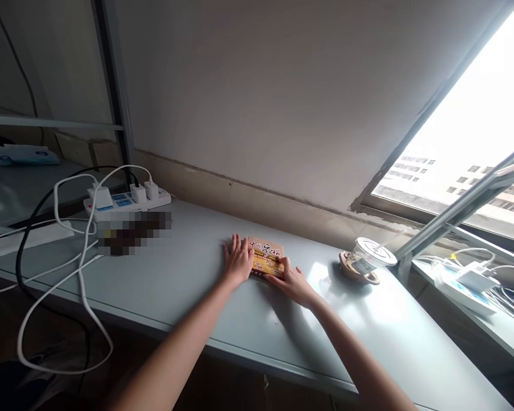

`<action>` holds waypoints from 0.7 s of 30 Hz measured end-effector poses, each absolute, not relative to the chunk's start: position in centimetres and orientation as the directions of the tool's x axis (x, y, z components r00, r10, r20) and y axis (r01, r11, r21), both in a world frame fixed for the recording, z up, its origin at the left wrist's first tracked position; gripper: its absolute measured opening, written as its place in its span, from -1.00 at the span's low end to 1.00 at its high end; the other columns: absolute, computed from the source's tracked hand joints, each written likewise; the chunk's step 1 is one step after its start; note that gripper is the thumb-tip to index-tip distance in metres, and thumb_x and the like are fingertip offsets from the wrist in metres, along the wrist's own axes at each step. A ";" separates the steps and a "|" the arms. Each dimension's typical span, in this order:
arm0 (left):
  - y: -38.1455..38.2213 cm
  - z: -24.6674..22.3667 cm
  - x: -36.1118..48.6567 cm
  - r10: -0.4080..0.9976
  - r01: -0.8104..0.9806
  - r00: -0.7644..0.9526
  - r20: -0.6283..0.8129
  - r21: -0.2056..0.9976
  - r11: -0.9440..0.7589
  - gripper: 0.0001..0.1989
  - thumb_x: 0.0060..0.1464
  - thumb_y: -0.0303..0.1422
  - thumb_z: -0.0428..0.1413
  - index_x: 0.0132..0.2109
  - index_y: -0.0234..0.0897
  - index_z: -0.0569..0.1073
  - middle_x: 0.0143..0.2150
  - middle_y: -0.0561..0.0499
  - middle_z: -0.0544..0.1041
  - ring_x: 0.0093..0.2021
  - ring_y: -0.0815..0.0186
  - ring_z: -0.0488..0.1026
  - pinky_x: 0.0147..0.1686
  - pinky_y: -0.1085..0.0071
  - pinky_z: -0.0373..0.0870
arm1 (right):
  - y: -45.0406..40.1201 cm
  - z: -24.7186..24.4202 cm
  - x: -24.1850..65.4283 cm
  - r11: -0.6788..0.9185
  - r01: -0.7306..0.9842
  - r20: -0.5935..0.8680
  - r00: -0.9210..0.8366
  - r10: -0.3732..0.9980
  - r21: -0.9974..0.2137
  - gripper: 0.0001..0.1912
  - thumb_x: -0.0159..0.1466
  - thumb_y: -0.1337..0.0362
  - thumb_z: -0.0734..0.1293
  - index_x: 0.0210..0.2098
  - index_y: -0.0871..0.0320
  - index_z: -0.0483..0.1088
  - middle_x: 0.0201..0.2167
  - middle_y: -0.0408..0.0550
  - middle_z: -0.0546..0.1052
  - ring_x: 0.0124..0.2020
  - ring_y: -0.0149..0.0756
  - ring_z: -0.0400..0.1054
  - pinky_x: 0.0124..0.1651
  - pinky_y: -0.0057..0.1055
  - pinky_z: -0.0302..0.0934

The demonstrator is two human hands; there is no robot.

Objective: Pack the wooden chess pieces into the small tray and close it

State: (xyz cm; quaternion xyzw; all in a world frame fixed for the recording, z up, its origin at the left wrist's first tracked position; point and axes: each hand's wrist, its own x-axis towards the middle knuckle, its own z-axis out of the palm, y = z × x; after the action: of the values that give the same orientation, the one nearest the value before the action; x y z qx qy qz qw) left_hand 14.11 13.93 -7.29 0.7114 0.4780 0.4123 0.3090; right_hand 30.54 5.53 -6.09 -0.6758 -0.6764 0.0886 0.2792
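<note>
A small orange-yellow Chinese chess box [266,260] with large dark lettering lies flat on the grey desk [163,279]. My left hand [239,261] rests against the box's left edge, its fingers stretched out and spread towards the wall. At the box's right side, my right hand [292,281] grips the near right corner, with the thumb along the front edge and the index finger bent over the top. The rest of that hand's fingers lie partly out past the box. What is under the left palm is hidden.
To the right, a lidded plastic cup [370,255] with a straw leans in a brown bowl-like holder [355,273]. A power strip [128,204] with chargers and looping white cables stands at the left, by a pixelated patch. A metal frame post [111,68] rises behind it.
</note>
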 end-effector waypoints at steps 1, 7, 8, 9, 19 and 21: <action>14.0 -7.3 14.0 0.943 0.416 0.182 0.278 0.847 -0.330 -0.50 0.12 -0.25 -0.07 0.19 -0.33 0.20 0.32 -0.23 0.01 0.34 0.14 -0.21 0.25 0.05 -0.47 | 5.8 -5.6 31.0 0.068 0.829 0.239 0.080 0.968 -0.555 -0.50 0.13 -0.13 0.22 -0.09 0.06 0.29 -0.10 0.04 0.48 -0.13 -0.08 0.40 0.00 -0.04 0.17; 14.7 -7.3 13.2 0.971 0.254 0.006 0.241 0.938 -0.234 -0.46 0.16 -0.11 -0.16 0.14 -0.42 0.24 0.29 -0.31 0.09 0.34 0.11 -0.18 0.28 0.19 -0.28 | 8.4 -5.7 32.6 0.036 0.572 0.264 0.322 0.909 -0.819 -0.37 0.22 -0.17 0.04 0.13 0.05 0.18 0.05 0.13 0.38 0.07 -0.07 0.27 0.10 0.10 0.04; 14.6 -7.2 13.2 0.968 0.254 0.047 0.247 0.934 -0.251 -0.49 0.12 -0.10 -0.10 0.07 -0.39 0.32 0.24 -0.30 0.19 0.33 0.09 -0.12 0.28 0.18 -0.28 | 8.6 -6.1 32.5 0.037 0.583 0.260 0.305 0.916 -0.812 -0.36 0.21 -0.17 0.06 0.14 0.06 0.17 0.06 0.13 0.37 0.09 -0.03 0.25 0.14 0.20 -0.09; 14.4 -7.0 13.2 0.962 0.270 0.097 0.255 0.924 -0.272 -0.52 0.08 -0.09 -0.03 0.00 -0.35 0.37 0.19 -0.29 0.27 0.31 0.05 -0.05 0.28 0.16 -0.28 | 8.7 -6.3 32.2 0.051 0.606 0.261 0.264 0.928 -0.794 -0.34 0.19 -0.17 0.10 0.15 0.06 0.16 0.07 0.13 0.36 0.11 0.01 0.22 0.16 0.28 -0.23; 9.4 -4.0 11.2 0.658 0.190 0.310 0.686 0.633 -0.750 -0.50 0.05 -0.18 0.03 0.12 -0.26 0.30 0.24 -0.17 0.21 0.24 0.05 0.13 0.17 0.14 0.12 | 4.6 -3.6 27.8 0.536 0.725 0.835 0.098 0.541 -0.432 -0.02 0.15 -0.21 0.08 0.30 0.11 -0.55 0.34 0.05 -0.34 0.32 0.05 -0.35 0.23 0.08 -0.16; 9.9 -3.8 10.5 0.665 0.242 0.301 0.683 0.620 -0.746 -0.65 0.11 -0.20 -0.03 0.00 -0.19 0.41 0.22 -0.10 0.25 0.28 0.08 0.05 0.19 0.08 0.07 | 4.8 -3.6 27.8 0.531 0.753 0.846 0.065 0.529 -0.389 -0.08 0.18 -0.15 0.08 0.30 0.07 -0.52 0.34 0.07 -0.24 0.32 0.05 -0.27 0.23 0.12 -0.20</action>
State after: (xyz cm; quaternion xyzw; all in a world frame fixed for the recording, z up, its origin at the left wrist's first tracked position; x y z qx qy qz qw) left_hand 10.51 9.92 -3.79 0.7799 0.2908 0.5148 0.2055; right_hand 27.79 4.82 -3.58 -0.4737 -0.6762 -0.1009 0.5551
